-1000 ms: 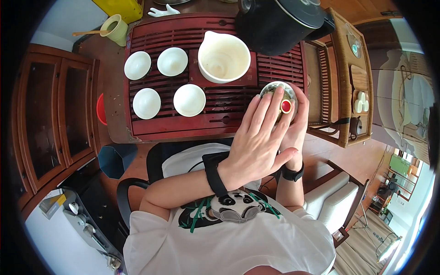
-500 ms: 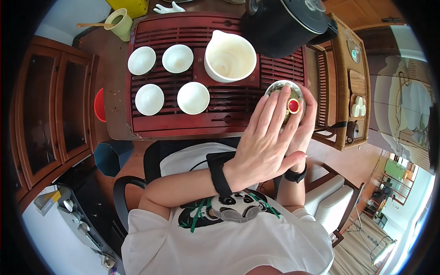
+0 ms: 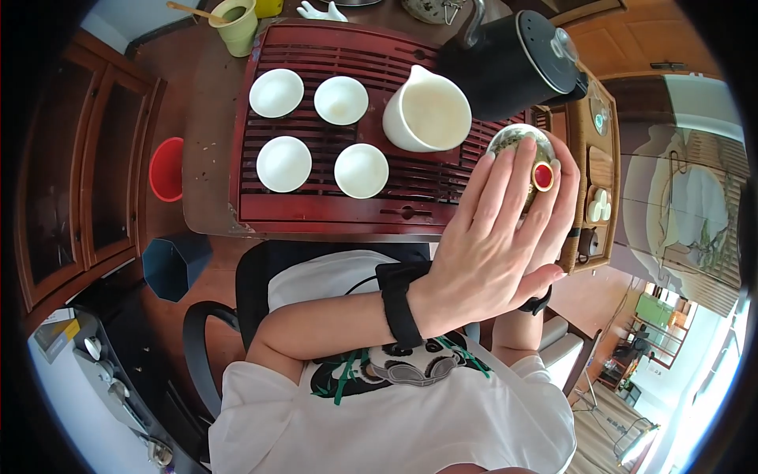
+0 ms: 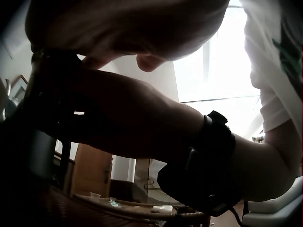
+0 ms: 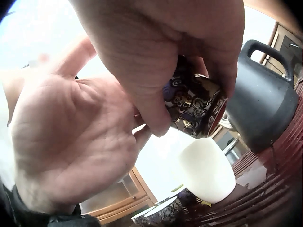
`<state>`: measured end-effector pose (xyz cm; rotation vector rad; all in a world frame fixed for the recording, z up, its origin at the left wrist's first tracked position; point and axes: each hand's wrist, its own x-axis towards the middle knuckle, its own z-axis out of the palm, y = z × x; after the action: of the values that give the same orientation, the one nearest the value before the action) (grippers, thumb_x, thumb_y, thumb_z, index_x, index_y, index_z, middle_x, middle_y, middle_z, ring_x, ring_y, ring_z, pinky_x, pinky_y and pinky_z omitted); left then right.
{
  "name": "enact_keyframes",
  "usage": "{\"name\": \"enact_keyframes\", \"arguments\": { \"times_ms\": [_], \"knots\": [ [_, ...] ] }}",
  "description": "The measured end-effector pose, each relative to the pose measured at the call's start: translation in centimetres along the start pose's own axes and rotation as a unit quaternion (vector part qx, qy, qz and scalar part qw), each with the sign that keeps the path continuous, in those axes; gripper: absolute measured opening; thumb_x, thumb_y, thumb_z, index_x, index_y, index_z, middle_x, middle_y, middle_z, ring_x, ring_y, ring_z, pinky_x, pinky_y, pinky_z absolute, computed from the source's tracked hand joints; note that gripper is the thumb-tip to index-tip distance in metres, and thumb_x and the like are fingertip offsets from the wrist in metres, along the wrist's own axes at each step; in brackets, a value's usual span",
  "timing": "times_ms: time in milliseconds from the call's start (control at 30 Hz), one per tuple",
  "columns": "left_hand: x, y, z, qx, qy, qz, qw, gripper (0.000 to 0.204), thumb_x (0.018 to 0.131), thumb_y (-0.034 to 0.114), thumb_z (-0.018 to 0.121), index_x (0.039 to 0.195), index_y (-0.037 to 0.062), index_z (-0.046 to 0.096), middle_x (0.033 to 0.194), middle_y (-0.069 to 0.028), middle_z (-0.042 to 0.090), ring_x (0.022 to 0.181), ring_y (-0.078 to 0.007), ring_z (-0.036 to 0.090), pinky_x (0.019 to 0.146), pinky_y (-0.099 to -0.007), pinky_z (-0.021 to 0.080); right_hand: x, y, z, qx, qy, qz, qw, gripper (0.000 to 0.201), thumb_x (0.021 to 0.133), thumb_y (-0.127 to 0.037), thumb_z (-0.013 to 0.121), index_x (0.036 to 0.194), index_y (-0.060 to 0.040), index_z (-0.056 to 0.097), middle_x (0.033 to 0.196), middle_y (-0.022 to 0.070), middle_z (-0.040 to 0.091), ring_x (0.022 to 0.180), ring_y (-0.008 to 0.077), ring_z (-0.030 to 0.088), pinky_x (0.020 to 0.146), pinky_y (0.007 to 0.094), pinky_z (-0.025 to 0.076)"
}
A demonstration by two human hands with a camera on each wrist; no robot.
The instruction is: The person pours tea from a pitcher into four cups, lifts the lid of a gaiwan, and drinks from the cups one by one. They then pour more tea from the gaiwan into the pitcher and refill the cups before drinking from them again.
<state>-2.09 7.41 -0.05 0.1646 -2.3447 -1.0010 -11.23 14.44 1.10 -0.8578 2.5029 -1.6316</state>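
In the right wrist view my right hand (image 5: 161, 52) grips a dark lidded bowl (image 5: 191, 104) by its sides, thumb and fingers apart round it. Its outside carries gold and purple swirls. My left hand (image 3: 497, 245) lies over its top with fingers long and straight, and a round red knob (image 3: 543, 176) with a gold rim shows between them. The white rim of the bowl peeks out past the fingertips, above the tray's right end. From the head, the left hand covers most of my right hand. The left wrist view is dark, and the bowl is hardly readable there.
A white pitcher (image 3: 433, 118) and several small white cups (image 3: 284, 164) stand on the red slatted tea tray (image 3: 339, 213). Behind its right side is a black kettle (image 3: 505, 71). A wicker shelf (image 3: 594, 150) borders the right, a red bin (image 3: 166, 170) the left.
The head view has turned, so tray, cups and pitcher sit further right in it. Both hands remain together on the bowl, which now shows nearer the kettle.
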Motion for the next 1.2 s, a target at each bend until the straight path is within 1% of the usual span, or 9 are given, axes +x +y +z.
{"name": "enact_keyframes", "arguments": {
  "times_ms": [67, 133, 300, 367, 433, 600, 667, 967, 1200],
  "knots": [
    [0.2, 0.0, -0.3, -0.001, 0.009, -0.005, 1.000, 0.087, 0.095, 0.062, 0.050, 0.154, -0.0009, 0.038, 0.160, -0.0355, 0.024, 0.144, -0.0490, 0.026, 0.121, -0.0605, 0.019, 0.4, -0.5, 0.1, -0.001, 0.001, 0.020, 1.000, 0.053, 0.095, -0.022, 0.072, 0.139, -0.0025, 0.051, 0.129, 0.0133, 0.062, 0.117, 0.0219, 0.063, 0.101, 0.0361, 0.051],
    [0.5, -0.1, -0.5, -0.005, 0.048, 0.004, 0.999, 0.090, 0.086, 0.059, 0.064, 0.145, -0.0062, 0.045, 0.157, -0.0360, 0.030, 0.148, -0.0481, 0.024, 0.125, -0.0556, 0.019, 0.8, -1.0, 0.4, 0.036, -0.003, 0.031, 0.999, 0.053, 0.094, -0.022, 0.074, 0.138, -0.0027, 0.052, 0.129, 0.0127, 0.062, 0.117, 0.0210, 0.063, 0.101, 0.0358, 0.051],
    [1.1, -0.4, -1.2, -0.025, 0.064, -0.006, 0.998, 0.088, 0.088, 0.058, 0.063, 0.146, -0.0063, 0.045, 0.156, -0.0371, 0.031, 0.147, -0.0486, 0.025, 0.125, -0.0563, 0.018, 2.1, -2.6, 0.1, -0.067, -0.046, -0.008, 0.997, 0.066, 0.084, -0.019, 0.084, 0.139, -0.0022, 0.052, 0.130, 0.0126, 0.062, 0.117, 0.0206, 0.063, 0.100, 0.0342, 0.051],
    [1.1, -0.5, -1.3, -0.050, 0.051, -0.024, 0.997, 0.086, 0.098, 0.062, 0.047, 0.155, -0.0010, 0.036, 0.158, -0.0357, 0.026, 0.142, -0.0490, 0.028, 0.120, -0.0615, 0.020, 2.6, -3.0, 0.0, -0.080, -0.062, -0.022, 0.995, 0.070, 0.081, -0.018, 0.087, 0.139, -0.0020, 0.051, 0.130, 0.0126, 0.063, 0.117, 0.0208, 0.063, 0.100, 0.0342, 0.051],
    [1.2, -0.7, -1.5, -0.060, 0.061, -0.028, 0.996, 0.086, 0.097, 0.062, 0.049, 0.155, -0.0014, 0.036, 0.157, -0.0364, 0.026, 0.142, -0.0495, 0.027, 0.120, -0.0620, 0.019, 3.1, -3.2, 0.0, -0.106, -0.091, -0.029, 0.990, 0.074, 0.076, -0.015, 0.090, 0.138, -0.0024, 0.052, 0.130, 0.0122, 0.063, 0.117, 0.0209, 0.063, 0.100, 0.0348, 0.051],
    [1.6, -0.9, -1.9, -0.093, 0.085, -0.044, 0.991, 0.089, 0.095, 0.059, 0.056, 0.154, -0.0036, 0.035, 0.155, -0.0387, 0.026, 0.141, -0.0513, 0.026, 0.118, -0.0632, 0.020, 4.3, -4.2, -0.2, -0.161, -0.139, -0.052, 0.976, 0.074, 0.074, -0.012, 0.090, 0.137, -0.0027, 0.052, 0.128, 0.0124, 0.063, 0.116, 0.0219, 0.063, 0.099, 0.0351, 0.051],
    [1.9, -1.0, -2.4, -0.115, 0.091, -0.046, 0.988, 0.092, 0.091, 0.053, 0.064, 0.151, -0.0103, 0.033, 0.153, -0.0428, 0.025, 0.142, -0.0541, 0.027, 0.121, -0.0613, 0.018, 4.8, -4.5, -0.2, -0.160, -0.150, -0.045, 0.975, 0.074, 0.074, -0.012, 0.089, 0.137, -0.0027, 0.052, 0.128, 0.0128, 0.063, 0.115, 0.0224, 0.063, 0.099, 0.0350, 0.052],
    [2.6, -1.3, -2.8, -0.169, 0.112, -0.087, 0.975, 0.091, 0.092, 0.048, 0.063, 0.151, -0.0123, 0.028, 0.153, -0.0436, 0.022, 0.143, -0.0556, 0.022, 0.120, -0.0624, 0.018, 6.6, -7.0, 0.6, -0.215, -0.201, -0.032, 0.955, 0.066, 0.076, -0.010, 0.086, 0.134, -0.0058, 0.055, 0.117, 0.0152, 0.072, 0.106, 0.0269, 0.071, 0.090, 0.0359, 0.055],
    [2.9, -1.6, -2.7, -0.204, 0.147, -0.102, 0.962, 0.091, 0.093, 0.047, 0.063, 0.151, -0.0128, 0.026, 0.152, -0.0450, 0.022, 0.142, -0.0567, 0.023, 0.119, -0.0624, 0.017, 7.5, -8.6, 1.4, -0.311, -0.238, -0.075, 0.917, 0.070, 0.073, -0.012, 0.088, 0.135, -0.0066, 0.055, 0.116, 0.0132, 0.072, 0.105, 0.0280, 0.072, 0.088, 0.0360, 0.055]
  ]
}}
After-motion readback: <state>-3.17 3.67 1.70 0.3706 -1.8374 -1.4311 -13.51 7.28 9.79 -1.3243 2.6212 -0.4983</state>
